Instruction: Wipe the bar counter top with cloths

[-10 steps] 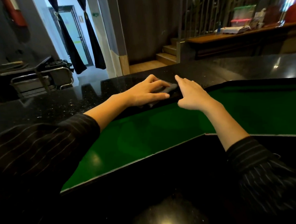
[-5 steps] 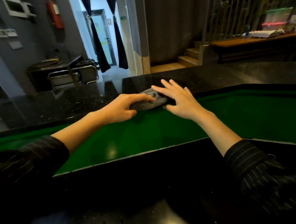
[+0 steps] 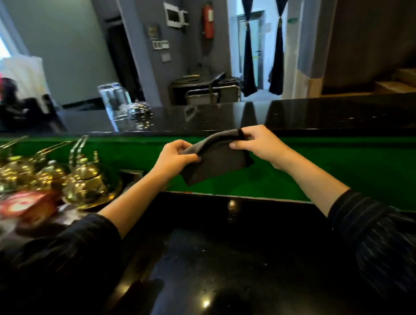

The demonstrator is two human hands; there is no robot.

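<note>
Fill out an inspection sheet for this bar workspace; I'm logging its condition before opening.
Surface: glossy black counter top with light reflections; a raised black ledge behind a green lower shelf.
Job's things: one grey cloth, lifted off the counter, hanging between both hands.
Clutter: brass teapots on a tray at left; a red packet, blurred; a clear glass and a small shiny object on the ledge.
Hands: left hand pinches the cloth's left edge; right hand grips its top right corner.
Cables: nothing seen.
Surroundings: red fire extinguisher on a grey wall, dark curtains at a doorway, steps at right.
</note>
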